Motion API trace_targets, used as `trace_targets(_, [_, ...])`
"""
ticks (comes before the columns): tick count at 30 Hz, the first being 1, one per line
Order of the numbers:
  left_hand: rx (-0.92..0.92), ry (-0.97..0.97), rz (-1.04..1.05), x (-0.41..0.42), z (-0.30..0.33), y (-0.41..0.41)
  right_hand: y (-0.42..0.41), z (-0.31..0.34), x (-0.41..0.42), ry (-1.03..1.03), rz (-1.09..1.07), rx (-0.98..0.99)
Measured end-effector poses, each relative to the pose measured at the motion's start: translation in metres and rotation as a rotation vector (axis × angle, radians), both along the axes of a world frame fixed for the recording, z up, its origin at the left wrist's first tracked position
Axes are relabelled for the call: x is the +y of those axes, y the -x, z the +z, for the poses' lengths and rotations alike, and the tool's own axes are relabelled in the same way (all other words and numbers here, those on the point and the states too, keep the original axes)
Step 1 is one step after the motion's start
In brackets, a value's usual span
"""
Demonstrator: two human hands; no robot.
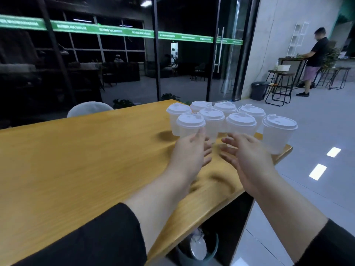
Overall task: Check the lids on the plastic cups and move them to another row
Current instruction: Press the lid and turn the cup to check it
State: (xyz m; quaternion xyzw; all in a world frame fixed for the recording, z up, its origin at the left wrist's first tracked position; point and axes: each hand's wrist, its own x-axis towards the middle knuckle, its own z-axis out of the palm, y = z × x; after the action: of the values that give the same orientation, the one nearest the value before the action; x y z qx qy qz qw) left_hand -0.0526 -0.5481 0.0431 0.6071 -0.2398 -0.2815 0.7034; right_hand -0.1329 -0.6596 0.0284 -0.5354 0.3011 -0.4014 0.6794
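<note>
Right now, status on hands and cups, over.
Left hand and right hand open, holding nothing, fingers reaching toward the cups. Eight lidded cups clustered at the table corner, lids on. Nothing in the way.

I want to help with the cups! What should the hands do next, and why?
Probably close both hands around one near cup and press on its lid to check it. The left hand and right hand are open with nothing in them, reaching toward the near row on the wooden table. All the cups wear lids, so checking likely comes before moving.
</note>
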Motion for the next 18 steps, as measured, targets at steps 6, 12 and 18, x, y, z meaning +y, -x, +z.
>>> trace_targets(6, [-0.128, -0.034, 0.384, 0.178, 0.007, -0.063, -0.072, 0.022, 0.129, 0.051, 0.346, -0.014])
trace_targets(12, [-0.208, -0.083, 0.87, 0.407, 0.009, -0.113, -0.155, 0.031, 0.308, 0.087, 0.702, 0.013])
trace_targets(18, [-0.194, -0.155, 1.257, 0.573, -0.007, -0.127, -0.218, 0.017, 0.497, 0.254, 0.916, 0.029])
